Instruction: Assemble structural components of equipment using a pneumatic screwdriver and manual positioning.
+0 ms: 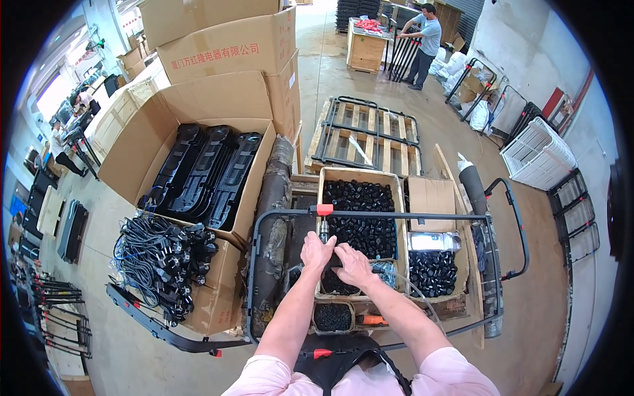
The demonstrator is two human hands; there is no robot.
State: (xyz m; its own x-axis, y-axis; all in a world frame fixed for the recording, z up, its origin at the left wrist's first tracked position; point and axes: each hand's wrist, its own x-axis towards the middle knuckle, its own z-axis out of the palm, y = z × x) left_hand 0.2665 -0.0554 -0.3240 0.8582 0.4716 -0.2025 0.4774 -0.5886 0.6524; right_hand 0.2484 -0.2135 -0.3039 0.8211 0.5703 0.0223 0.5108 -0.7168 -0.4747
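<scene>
My left hand [318,249] is closed around the front part of a power screwdriver [324,230]. Its metal tip points away from me at a red clip [324,209] on the far bar of a black tubular frame [409,216]. Whether the tip touches the clip I cannot tell. Just behind and to the right, my right hand [354,265] grips the dark body of the same tool, which is mostly hidden by the fingers. Under the frame lies a wooden box [322,181] with many black plastic caps [370,231]. Another red clip [322,354] sits on the frame's near bar.
Black cables with plugs [158,257] are heaped at left, beside an open carton [119,158] of black plastic housings [205,171]. Black parts [432,270] fill a right-hand box. Wooden pallets [340,148] lie beyond. A co-worker [426,43] stands by a far bench.
</scene>
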